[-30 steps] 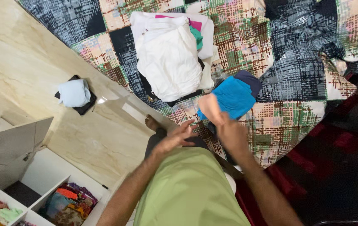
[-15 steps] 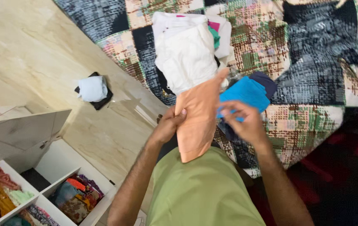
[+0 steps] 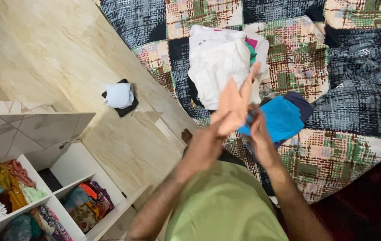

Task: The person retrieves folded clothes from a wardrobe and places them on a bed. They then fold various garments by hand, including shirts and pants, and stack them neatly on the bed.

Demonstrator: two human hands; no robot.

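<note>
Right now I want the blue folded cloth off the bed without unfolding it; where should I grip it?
Probably the near lower edge of the blue folded cloth, from the person's side: it lies flat on the patchwork bedspread, its far corner overlapping a dark garment.

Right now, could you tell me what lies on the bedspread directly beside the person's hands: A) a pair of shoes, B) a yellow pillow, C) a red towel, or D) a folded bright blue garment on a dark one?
D: a folded bright blue garment lies on a dark navy one on the patchwork bedspread, just right of the right hand.
</note>
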